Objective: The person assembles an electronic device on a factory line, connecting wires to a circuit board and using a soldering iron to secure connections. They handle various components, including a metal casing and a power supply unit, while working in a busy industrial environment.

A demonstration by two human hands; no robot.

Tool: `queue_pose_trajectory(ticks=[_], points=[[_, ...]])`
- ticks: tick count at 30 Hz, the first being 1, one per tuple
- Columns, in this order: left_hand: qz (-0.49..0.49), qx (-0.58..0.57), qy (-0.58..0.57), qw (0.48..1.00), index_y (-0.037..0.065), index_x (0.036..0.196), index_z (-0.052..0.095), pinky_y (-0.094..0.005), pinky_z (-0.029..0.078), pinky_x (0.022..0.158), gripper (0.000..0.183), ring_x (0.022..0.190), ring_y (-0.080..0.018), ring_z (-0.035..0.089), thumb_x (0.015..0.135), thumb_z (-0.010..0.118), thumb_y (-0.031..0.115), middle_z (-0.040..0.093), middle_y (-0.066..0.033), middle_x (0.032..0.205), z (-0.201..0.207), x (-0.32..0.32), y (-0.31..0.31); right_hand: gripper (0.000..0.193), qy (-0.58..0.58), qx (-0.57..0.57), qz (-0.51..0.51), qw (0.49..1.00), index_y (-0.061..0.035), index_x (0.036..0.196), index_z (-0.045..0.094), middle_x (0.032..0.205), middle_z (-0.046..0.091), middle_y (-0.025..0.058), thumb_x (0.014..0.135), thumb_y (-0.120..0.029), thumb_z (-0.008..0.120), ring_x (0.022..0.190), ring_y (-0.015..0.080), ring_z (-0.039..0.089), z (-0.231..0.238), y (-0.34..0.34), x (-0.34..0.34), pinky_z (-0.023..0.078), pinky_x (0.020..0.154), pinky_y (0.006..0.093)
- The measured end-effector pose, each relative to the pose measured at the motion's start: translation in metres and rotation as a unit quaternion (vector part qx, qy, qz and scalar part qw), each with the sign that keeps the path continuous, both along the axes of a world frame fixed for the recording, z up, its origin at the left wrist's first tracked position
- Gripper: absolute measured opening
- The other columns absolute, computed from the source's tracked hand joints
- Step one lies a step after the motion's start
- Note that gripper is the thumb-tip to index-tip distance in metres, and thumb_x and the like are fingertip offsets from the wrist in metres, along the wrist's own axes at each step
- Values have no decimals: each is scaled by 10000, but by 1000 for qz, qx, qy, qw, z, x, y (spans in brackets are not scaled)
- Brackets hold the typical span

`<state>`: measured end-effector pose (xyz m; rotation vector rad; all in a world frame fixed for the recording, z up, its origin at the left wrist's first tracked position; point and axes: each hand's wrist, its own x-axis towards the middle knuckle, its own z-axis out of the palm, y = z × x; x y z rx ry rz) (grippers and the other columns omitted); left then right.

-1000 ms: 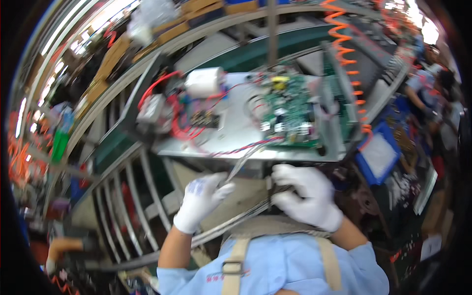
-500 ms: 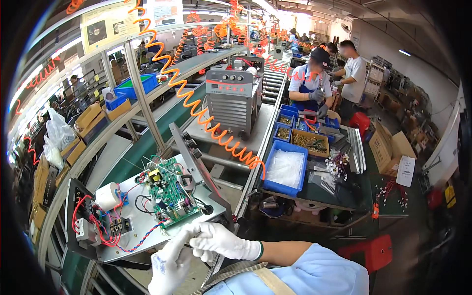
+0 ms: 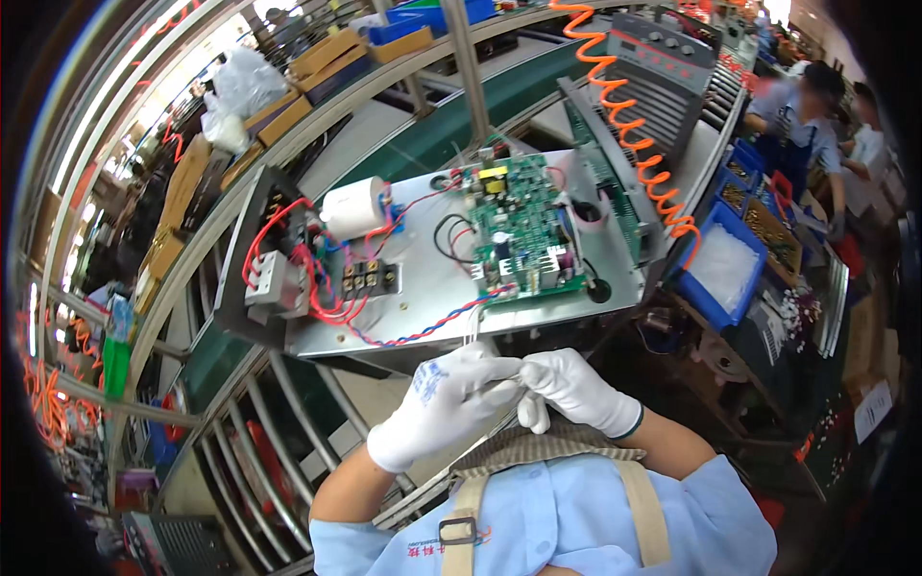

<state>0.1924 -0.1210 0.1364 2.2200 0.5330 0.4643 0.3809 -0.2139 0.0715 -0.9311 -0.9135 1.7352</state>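
Both hands wear white gloves and meet at the near edge of an open machine chassis (image 3: 423, 322). My left hand (image 3: 447, 398) is closed, and thin white strips like cable ties (image 3: 473, 328) stick up from it in front of the chassis. My right hand (image 3: 579, 392) is pinched closed against the left fingertips; whatever it grips is hidden. On the chassis sit a green circuit board (image 3: 523, 226), a white cylinder (image 3: 353, 208) and a black terminal block (image 3: 370, 279). A twisted red and blue wire (image 3: 432, 333) runs along the near edge.
Behind the chassis hangs a coiled orange air hose (image 3: 629, 120), in front of a grey finished machine (image 3: 658, 77). At right, a blue bin (image 3: 699, 300) holds white strips beside boxes of small brass parts (image 3: 768, 230). Conveyor rollers (image 3: 254, 461) lie at left. Co-workers (image 3: 802, 120) stand at far right.
My view has swung down and to the right-leaning side, so the chassis shows larger and nearer the middle. Both hands stay together; white strips now show above the left one.
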Motion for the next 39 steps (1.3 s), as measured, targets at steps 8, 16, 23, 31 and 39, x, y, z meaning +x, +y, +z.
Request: queue_pose_trajectory(ticks=[8,16,23,31,39], points=[[160,274,66,946,86,892,724,-354,521,677,92,765,-273,657,817,698,133,659,-95,808,45,36,30,218,-273,348,-375,815,39,1124,642,954,689,114,961,-72,548,770,125,640,57,-19,25,517,708,263],[97,286,239,923,87,965,731,-376,535,737,173,845,-296,670,814,651,60,670,-108,892,63,57,44,340,-303,381,-491,722,67,1248,558,1328,534,203,916,19,505,1250,247,512,73,-3,89,399,1066,378],[72,269,235,931,62,935,717,-383,530,721,145,820,-307,667,800,665,51,664,-120,882,69,61,50,363,-274,397,-440,758,82,1290,518,1366,511,189,999,-125,455,1259,242,510,53,13,86,404,1068,366],[91,292,180,935,76,901,697,-373,513,619,143,721,-302,654,767,742,53,634,-110,808,56,60,48,371,-195,402,-475,758,82,1230,553,1298,546,221,993,-204,548,1220,265,529,47,24,83,391,1062,386],[3,361,200,911,95,897,645,-368,485,553,272,625,-270,607,660,682,-34,561,-59,733,44,60,49,468,-251,412,-517,707,90,1214,564,1253,571,271,1000,-325,531,1165,299,557,31,24,81,402,1033,401]])
